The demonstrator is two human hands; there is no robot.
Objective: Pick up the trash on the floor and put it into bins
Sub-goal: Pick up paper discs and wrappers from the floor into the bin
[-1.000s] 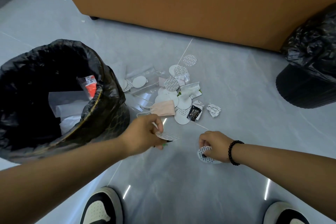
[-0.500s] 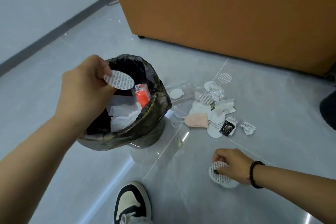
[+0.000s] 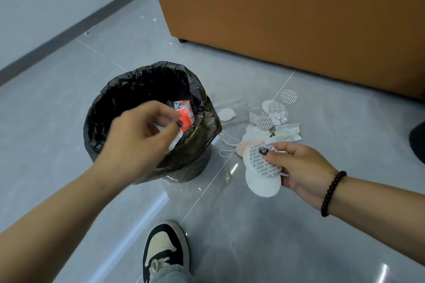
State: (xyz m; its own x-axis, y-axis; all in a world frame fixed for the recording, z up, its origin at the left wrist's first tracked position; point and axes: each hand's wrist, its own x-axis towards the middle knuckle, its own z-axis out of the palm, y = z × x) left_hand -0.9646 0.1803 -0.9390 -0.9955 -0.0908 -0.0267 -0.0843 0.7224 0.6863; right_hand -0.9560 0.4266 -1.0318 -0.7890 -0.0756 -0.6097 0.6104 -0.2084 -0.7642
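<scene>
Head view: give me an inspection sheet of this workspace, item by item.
Surface: grey tiled floor, glossy, with light reflections.
Job's things: bin lined with a black bag, open, paper and a red wrapper inside; pile of trash on the floor right of it: round seals, wrappers, clear plastic, a pink mask.
Clutter: small white scraps near the wall.
Grippers: left hand over the bin's mouth, fingers loosely curled, nothing seen in it; right hand pinches two round seals above the floor.
Cables: nothing seen.
Surroundings: brown cabinet behind the pile; grey wall with dark baseboard; a shoe below; dark object at the right edge.
</scene>
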